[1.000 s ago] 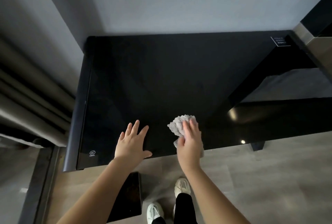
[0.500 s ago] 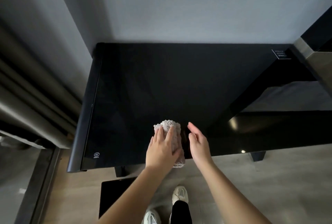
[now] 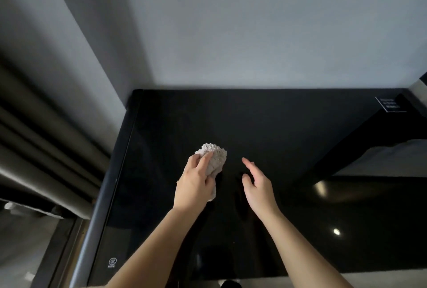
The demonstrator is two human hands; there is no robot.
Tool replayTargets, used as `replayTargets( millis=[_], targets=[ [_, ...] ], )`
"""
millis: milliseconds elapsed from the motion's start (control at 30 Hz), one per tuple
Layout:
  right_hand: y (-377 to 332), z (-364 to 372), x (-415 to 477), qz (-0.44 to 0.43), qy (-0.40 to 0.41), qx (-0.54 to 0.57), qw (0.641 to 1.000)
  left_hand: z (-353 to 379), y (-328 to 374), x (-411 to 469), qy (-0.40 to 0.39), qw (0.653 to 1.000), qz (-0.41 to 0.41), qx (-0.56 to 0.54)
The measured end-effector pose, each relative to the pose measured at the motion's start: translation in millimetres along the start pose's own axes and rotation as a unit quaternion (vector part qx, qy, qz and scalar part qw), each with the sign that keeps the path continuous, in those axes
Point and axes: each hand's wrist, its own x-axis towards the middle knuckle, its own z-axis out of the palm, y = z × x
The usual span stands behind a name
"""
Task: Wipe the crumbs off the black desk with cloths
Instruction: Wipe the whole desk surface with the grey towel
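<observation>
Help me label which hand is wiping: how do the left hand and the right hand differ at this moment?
The left hand grips a crumpled pale cloth; the right hand holds nothing. The left hand's fingers curl over the cloth, while the right hand's fingers are loosely extended. The left hand lies palm-down; the right hand is turned more on edge. Both are over the black desk.

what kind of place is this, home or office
Likely a room in a home, not certain: a glossy black desk in a corner of plain grey walls, heavy curtains at its left, a cloth gripped by the left hand.
</observation>
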Motion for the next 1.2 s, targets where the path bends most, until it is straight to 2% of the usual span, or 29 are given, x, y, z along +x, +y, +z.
replayTargets(
  millis=[233,400,533,600,667,733,833,933,1000,1100,1200],
  targets=[
    [-20,-11,132,-0.042,-0.026,-0.048,0.998,10,-24,120,0.027,0.995,0.006,0.095],
    [-20,10,226,-0.08,-0.047,-0.108,0.99,21,-46,204,0.066,0.989,-0.007,0.132],
    [-27,35,289,-0.124,-0.026,-0.186,0.974,32,-61,259,0.093,0.984,-0.001,0.155],
    [-27,46,311,-0.132,-0.028,-0.274,0.952,41,-68,281,0.087,0.981,0.012,0.172],
    [-22,55,323,-0.16,-0.02,-0.385,0.909,54,-73,294,0.068,0.978,0.034,0.194],
    [-17,60,327,-0.176,0.001,-0.437,0.882,64,-73,302,0.06,0.97,0.066,0.224],
    [-14,63,326,-0.171,0.003,-0.449,0.877,60,-89,313,0.059,0.962,0.061,0.261],
    [-18,61,325,-0.153,-0.005,-0.463,0.873,32,-122,321,0.096,0.956,-0.059,0.272],
    [-25,65,327,-0.127,-0.018,-0.46,0.878,17,-134,320,0.099,0.947,-0.102,0.289],
    [-43,83,333,-0.099,-0.019,-0.441,0.892,17,-116,317,0.051,0.96,-0.095,0.258],
    [-44,99,333,-0.124,-0.001,-0.439,0.89,29,-104,303,0.032,0.971,-0.044,0.235]
  ],
)
